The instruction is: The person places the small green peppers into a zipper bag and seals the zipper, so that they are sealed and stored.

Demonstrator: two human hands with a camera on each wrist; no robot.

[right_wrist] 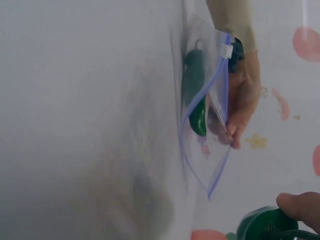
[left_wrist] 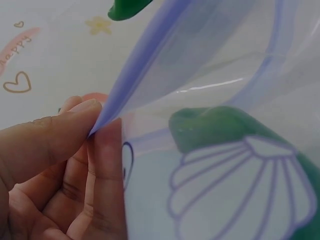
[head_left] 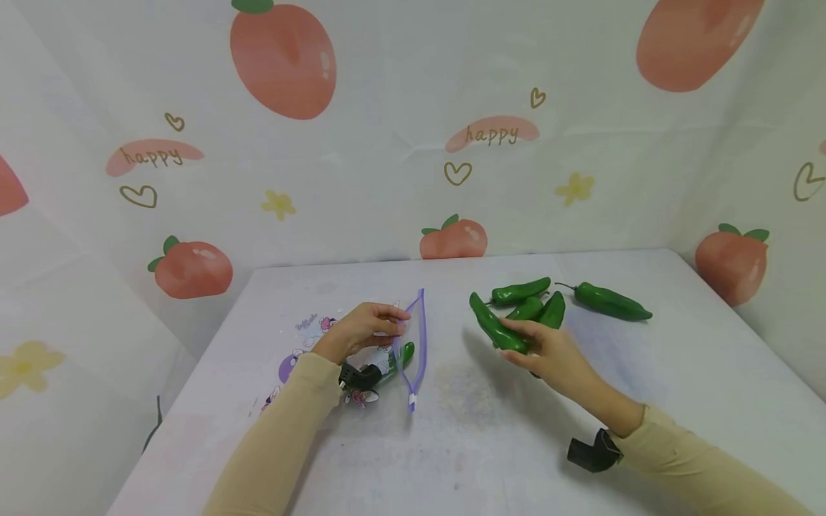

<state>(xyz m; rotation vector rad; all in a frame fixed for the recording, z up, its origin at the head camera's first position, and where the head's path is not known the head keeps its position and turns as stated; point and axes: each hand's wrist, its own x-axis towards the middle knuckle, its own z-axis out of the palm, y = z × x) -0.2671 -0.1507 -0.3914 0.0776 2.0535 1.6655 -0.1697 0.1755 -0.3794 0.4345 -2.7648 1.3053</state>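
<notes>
Left hand (head_left: 361,328) pinches the limp, slippery zip-lock bag (head_left: 406,344) by its purple rim, mouth held open; right hand (head_left: 548,351) grasps a light, stiff green pepper (head_left: 495,326) mid-body, beside the pile

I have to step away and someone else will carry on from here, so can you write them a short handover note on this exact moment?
Left hand: pinches the top edge of the zip bag and holds its mouth open, on the table.
Right hand: grips one green pepper, lifted near the pile and not yet at the bag.
Done: one pepper in the bag.
Left: the held pepper, three more in the pile, and one lying apart to the right. The bag's slider sits at the near end, so the bag is unzipped.
</notes>
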